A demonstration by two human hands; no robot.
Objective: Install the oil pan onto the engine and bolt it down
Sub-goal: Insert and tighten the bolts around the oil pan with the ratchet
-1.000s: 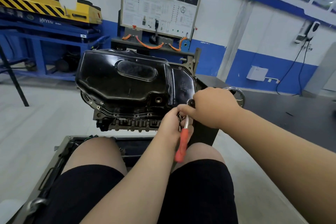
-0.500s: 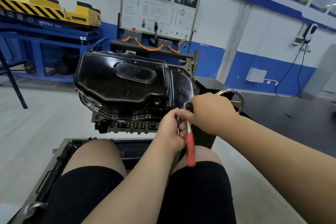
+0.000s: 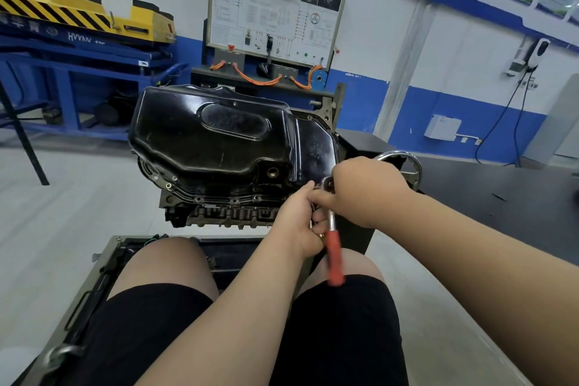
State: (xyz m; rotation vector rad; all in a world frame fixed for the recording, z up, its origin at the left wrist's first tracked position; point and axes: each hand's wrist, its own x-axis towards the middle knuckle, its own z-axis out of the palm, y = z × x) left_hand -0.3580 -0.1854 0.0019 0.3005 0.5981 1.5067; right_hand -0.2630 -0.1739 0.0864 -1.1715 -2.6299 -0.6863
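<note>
Swung since the earlier frames, the red-handled steel ratchet [image 3: 334, 257] now hangs down and slightly rightward, where before it pointed down-left; both hands remain at the same corner.

Step in hand: bolting down. The glossy black stamped-steel oil pan [image 3: 219, 135] already sits on the grey cast engine block [image 3: 225, 213], which is mounted sump-up, and several small flange bolts [image 3: 232, 199] are seated along the near edge. The right hand [image 3: 366, 191] is curled over the ratchet head at the pan's near right corner, holding it onto a fastener hidden beneath. The left hand [image 3: 297, 222] wraps the bare shank just above the red grip.

Next move, as judged: further sweeps of the handle until this bolt seats, then shifting to the next flange hole. The head must stay square on the bolt, and the sweep is short because the person's thighs lie directly below the handle.

Surroundings: a chrome handwheel [image 3: 410, 166] stands just behind the right hand and could limit the swing on that side. An open round drain hole [image 3: 273, 172] shows in the pan wall. Behind stand a white wiring-diagram training board [image 3: 275, 9] and a yellow-and-black striped lift [image 3: 78, 16], both well apart.
</note>
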